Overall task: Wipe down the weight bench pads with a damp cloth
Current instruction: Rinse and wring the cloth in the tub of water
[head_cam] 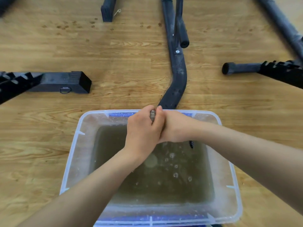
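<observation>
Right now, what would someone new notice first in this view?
The left hand and right hand, pressed together at centre, grip a grey cloth. Right below sits a clear plastic tub of murky brown water. Beyond it, black bench frame bars lie on the wooden floor.

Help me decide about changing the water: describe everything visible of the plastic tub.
The tub is a clear rectangular plastic box with rounded corners and blue parts at both ends, standing on the wooden floor. It holds murky brownish water with bubbles. The left hand and right hand grip a cloth above its far end.
</observation>
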